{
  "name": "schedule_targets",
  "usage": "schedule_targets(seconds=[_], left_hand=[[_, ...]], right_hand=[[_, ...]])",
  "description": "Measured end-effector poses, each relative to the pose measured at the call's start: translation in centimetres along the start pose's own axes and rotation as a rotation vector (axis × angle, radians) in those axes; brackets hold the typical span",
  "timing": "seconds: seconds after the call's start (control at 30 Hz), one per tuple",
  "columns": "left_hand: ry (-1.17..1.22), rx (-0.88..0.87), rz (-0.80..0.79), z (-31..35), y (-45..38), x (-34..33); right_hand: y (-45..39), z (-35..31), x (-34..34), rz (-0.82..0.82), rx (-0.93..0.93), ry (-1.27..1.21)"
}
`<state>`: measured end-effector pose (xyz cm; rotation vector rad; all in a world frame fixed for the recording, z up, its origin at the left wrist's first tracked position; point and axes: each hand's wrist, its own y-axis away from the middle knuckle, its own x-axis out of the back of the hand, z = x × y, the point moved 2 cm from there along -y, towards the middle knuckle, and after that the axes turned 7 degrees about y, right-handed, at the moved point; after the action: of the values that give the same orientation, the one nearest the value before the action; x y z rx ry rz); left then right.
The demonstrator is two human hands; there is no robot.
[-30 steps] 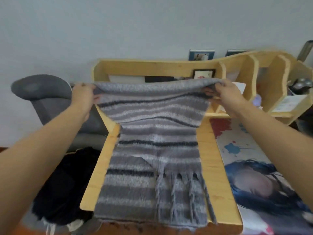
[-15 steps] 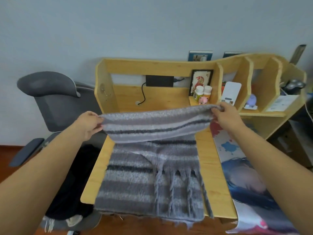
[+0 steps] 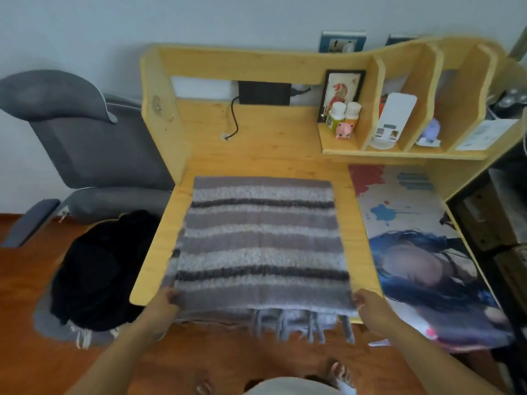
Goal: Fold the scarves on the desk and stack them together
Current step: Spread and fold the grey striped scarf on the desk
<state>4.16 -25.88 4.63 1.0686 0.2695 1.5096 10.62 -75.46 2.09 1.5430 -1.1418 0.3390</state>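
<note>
Here the striped scarf (image 3: 262,240) lies folded over on the desk (image 3: 256,149), both hands' fingers apparently pinching its near corners, left hand (image 3: 168,300), right hand (image 3: 368,303); further folding and stacking remain.

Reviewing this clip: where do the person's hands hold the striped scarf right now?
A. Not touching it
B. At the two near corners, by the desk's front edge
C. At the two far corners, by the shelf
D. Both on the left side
B: the left hand and right hand each grip a near corner of the striped scarf at the desk front edge.
</note>
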Motion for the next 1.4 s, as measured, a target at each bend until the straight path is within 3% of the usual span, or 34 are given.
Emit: schedule_targets(seconds=[0.2, 0.33, 0.47, 0.57, 0.67, 0.73, 0.9, 1.03, 1.27, 1.33, 1.4], left_hand=[[0.159, 0.003, 0.358, 3.7, -1.5, 0.3], [0.298, 0.077, 0.342, 4.9, -5.2, 1.1], [0.388, 0.138, 0.349, 4.9, -6.8, 1.1], [0.332, 0.184, 0.302, 4.1, -6.5, 1.5], [0.206, 0.174, 0.357, 0.7, -10.1, 4.5], [0.335, 0.061, 0.38, 3.8, -6.5, 6.6], [0.895, -0.473, 0.222, 16.8, 5.5, 11.6], [1.11, -0.781, 0.283, 24.0, 12.2, 17.4], [1.157, -1.14, 0.509, 34.3, 26.8, 27.1], [0.976, -1.11, 0.589, 35.4, 29.3, 29.1], [0.866, -0.986, 0.55, 35.4, 29.8, 30.5]], right_hand=[[-1.2, -4.8, 0.8, 0.085, -0.116, -0.236], [-3.1, -5.9, 1.3, 0.174, -0.236, -0.392], [-4.6, -6.0, 1.4, 0.153, -0.251, -0.592], [-3.9, -6.4, 2.6, 0.185, -0.201, -0.62], [-1.7, -7.2, 5.6, 0.187, -0.111, -0.736], [-0.1, -8.3, 8.4, 0.218, -0.009, -0.808], [5.5, -13.7, 18.3, 0.41, 0.283, -1.008], [9.4, -18.5, 26.6, 0.573, 0.541, -1.056], [20.6, -25.7, 39.7, 0.741, 1.017, -1.078], [22.5, -26.7, 41.4, 0.738, 1.082, -1.093], [23.4, -27.2, 42.0, 0.665, 1.053, -1.086]])
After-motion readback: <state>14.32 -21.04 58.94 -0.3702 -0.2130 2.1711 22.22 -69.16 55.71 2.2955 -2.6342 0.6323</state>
